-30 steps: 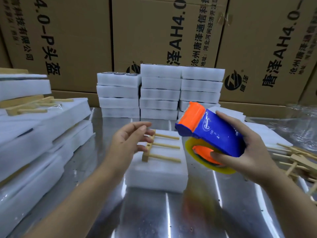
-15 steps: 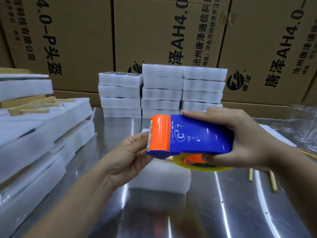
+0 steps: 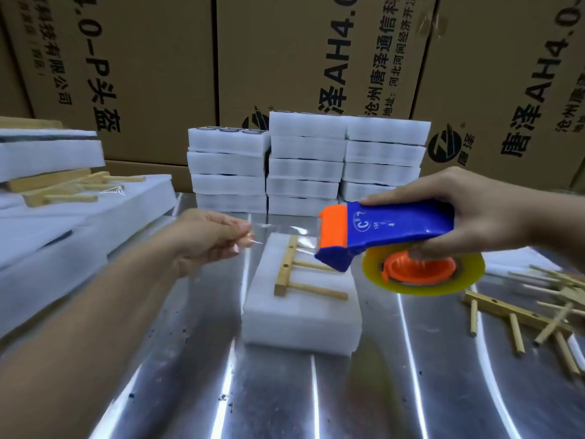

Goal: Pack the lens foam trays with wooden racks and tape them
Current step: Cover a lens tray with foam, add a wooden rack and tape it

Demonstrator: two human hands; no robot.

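Note:
A white foam tray [image 3: 300, 315] lies on the steel table in front of me, with a wooden rack [image 3: 304, 274] flat on its top. My right hand [image 3: 468, 210] grips a blue and orange tape dispenser [image 3: 389, 232] with a yellowish roll, held above the tray's right side. My left hand [image 3: 209, 239] pinches the free end of the clear tape [image 3: 278, 232]. The tape stretches from the dispenser's orange head leftward, above the tray's far end.
Stacks of white foam trays [image 3: 304, 166] stand at the back of the steel table [image 3: 285, 391], before large cardboard boxes [image 3: 300, 52]. More foam trays with racks [image 3: 72, 191] are piled at the left. Loose wooden racks and pegs [image 3: 538, 305] lie at the right.
My left hand has taken the tape end at the dispenser head and pulled it leftward. My right hand has carried the dispenser to the right, uncovering the tray and rack.

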